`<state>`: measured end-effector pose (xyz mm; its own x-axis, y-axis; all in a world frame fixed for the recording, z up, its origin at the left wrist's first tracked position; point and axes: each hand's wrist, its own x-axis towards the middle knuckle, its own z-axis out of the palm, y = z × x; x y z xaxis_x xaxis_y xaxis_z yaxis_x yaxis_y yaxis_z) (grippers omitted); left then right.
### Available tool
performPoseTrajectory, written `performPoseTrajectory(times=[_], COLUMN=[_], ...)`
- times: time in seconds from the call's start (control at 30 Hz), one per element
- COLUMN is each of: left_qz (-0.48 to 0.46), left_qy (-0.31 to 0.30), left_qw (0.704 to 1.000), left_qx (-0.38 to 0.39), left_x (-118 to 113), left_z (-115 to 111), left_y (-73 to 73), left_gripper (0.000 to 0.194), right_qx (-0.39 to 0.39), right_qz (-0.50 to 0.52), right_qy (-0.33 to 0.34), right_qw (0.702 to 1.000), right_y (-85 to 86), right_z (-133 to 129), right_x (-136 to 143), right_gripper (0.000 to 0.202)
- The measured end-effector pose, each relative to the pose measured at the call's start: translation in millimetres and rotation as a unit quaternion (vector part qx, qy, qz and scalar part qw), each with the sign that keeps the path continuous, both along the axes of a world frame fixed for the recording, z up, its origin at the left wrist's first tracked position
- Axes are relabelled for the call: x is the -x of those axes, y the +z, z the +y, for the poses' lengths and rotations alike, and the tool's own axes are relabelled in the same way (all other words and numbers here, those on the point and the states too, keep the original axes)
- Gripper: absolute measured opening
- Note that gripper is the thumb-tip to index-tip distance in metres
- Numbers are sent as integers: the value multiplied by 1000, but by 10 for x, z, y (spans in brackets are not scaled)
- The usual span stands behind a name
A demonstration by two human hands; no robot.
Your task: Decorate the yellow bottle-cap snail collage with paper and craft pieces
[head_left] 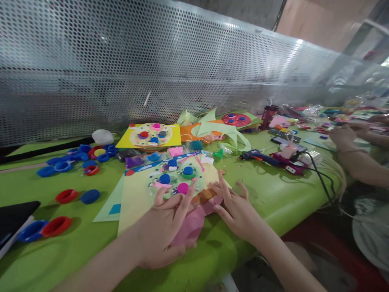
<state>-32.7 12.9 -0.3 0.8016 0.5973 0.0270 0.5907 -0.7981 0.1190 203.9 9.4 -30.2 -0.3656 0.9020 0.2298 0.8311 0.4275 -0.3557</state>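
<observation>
A pale yellow sheet carries a light green round with blue bottle caps, a pink cap and small decorations stuck on it. Over its lower edge lies my left hand, fingers spread, beside a pink paper piece that it partly covers. My right hand is at the sheet's right corner, fingers apart and nothing in them. Between both hands sits a brown-orange piece, its material unclear. Whether the fingertips touch it I cannot tell.
Blue and red bottle caps are scattered on the left of the green table. A finished-looking yellow card stands behind. Glue guns with cords lie to the right. Another person's hands are at far right.
</observation>
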Motion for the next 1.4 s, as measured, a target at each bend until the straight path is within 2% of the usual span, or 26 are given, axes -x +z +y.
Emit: performPoseTrajectory(times=[0.13, 0.37, 0.83, 1.23, 1.4], left_qz=[-51, -41, -78, 2, 24], left_qy=[25, 29, 16, 6, -11], left_qw=[998, 997, 995, 999, 999], left_qx=[6, 64, 60, 41, -27], left_x=[0, -259, -260, -155, -109], left_z=[106, 283, 238, 117, 47], left_y=[-17, -8, -65, 12, 6], left_gripper=[89, 91, 93, 100, 97], right_qx=[3, 1, 5, -26, -11], right_qz=[2, 3, 3, -16, 4], right_qy=[4, 1, -18, -19, -15], right_qw=[1000, 1000, 1000, 999, 1000], right_y=[-2, 28, 25, 7, 6], right_z=[-5, -15, -22, -16, -20], right_x=[-3, 21, 41, 36, 35], right_gripper=[71, 73, 76, 76, 73])
